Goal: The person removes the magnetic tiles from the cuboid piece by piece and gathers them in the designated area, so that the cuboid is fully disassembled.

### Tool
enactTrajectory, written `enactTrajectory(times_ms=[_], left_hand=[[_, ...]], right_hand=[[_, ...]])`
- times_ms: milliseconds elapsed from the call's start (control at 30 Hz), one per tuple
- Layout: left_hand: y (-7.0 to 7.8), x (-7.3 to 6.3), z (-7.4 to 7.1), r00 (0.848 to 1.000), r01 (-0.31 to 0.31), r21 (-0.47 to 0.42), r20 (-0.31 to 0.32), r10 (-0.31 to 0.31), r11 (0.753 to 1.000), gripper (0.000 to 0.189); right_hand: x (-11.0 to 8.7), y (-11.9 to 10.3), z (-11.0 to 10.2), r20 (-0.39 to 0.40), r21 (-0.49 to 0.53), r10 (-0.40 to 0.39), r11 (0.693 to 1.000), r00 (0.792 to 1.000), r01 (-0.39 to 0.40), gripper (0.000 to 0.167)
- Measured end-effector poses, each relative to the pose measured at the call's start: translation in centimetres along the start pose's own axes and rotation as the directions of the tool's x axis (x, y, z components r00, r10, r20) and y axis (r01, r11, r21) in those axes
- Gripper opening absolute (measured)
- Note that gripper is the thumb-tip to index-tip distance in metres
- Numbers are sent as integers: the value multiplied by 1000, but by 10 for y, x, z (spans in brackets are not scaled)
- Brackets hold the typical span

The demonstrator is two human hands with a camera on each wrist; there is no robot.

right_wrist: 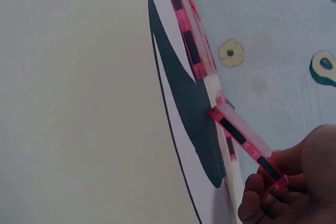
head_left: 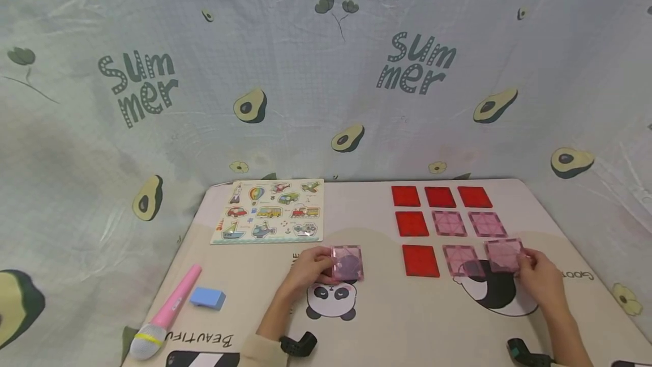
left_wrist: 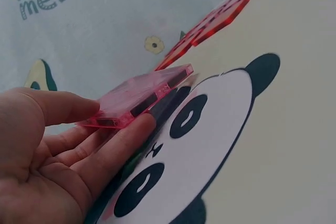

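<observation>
My left hand (head_left: 308, 268) pinches a clear pink square tile (head_left: 347, 263) by its left edge, thumb on top and fingers beneath. In the left wrist view this tile (left_wrist: 139, 95) is tilted above the printed panda, with dark strips along its edge. At the right, my right hand (head_left: 541, 277) pinches another pink tile (head_left: 503, 255) at its right edge. The right wrist view shows that tile (right_wrist: 247, 140) slanted, its far corner close to the table. It is at the lower right of a grid of red tiles (head_left: 420, 260) and pink tiles (head_left: 462, 260).
Red tiles form the grid's back row (head_left: 440, 197) and left column; three pink tiles lie inside. A vehicle picture board (head_left: 270, 211) lies at the back left. Nearer are a blue block (head_left: 207, 298) and a pink toy microphone (head_left: 165, 313). A printed curtain (head_left: 295, 72) hangs behind the table.
</observation>
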State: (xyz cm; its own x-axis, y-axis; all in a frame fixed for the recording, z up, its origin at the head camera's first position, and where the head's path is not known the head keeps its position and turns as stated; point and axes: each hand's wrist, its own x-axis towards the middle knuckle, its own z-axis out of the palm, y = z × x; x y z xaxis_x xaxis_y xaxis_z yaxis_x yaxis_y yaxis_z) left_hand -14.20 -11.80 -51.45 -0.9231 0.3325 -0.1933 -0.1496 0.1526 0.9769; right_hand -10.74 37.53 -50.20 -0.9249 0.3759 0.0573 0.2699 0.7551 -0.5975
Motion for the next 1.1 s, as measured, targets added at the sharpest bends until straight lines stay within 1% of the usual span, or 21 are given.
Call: enactTrajectory(times_ms=[133, 267, 433, 500, 600, 733, 900, 1000, 1100], left_hand=[[3, -2, 9, 1000, 2, -10, 17, -2, 1000, 37], [8, -5, 19, 998, -1, -26, 57, 2, 1000, 36], [12, -11, 33, 993, -3, -48, 117, 9, 999, 34], [12, -11, 40, 992, 5, -67, 129, 4, 998, 34], [12, -13, 52, 988, 16, -97, 152, -1, 995, 32], [10, -13, 70, 984, 48, -156, 175, -20, 987, 28], [5, -10, 91, 984, 87, -236, 170, -47, 968, 25], [3, -10, 104, 985, 99, -265, 161, -58, 959, 25], [2, -9, 116, 988, 98, -266, 145, -61, 959, 24]], right_hand=[[0, 2, 1, 22, -14, 33, 999, 999, -32, 48], [1, 2, 2, 48, -17, 54, 998, 997, -53, 52], [1, 2, 1, 99, -42, 59, 998, 993, -55, 66], [2, 2, 1, 114, -57, 61, 997, 992, -55, 70], [3, 3, 1, 114, -70, 61, 996, 992, -54, 72], [4, 5, 4, 99, -74, 62, 996, 993, -55, 72], [2, 5, 7, 71, -67, 57, 996, 996, -52, 70], [2, 4, 8, 55, -64, 49, 997, 997, -46, 68], [1, 3, 8, 48, -61, 47, 997, 998, -44, 68]])
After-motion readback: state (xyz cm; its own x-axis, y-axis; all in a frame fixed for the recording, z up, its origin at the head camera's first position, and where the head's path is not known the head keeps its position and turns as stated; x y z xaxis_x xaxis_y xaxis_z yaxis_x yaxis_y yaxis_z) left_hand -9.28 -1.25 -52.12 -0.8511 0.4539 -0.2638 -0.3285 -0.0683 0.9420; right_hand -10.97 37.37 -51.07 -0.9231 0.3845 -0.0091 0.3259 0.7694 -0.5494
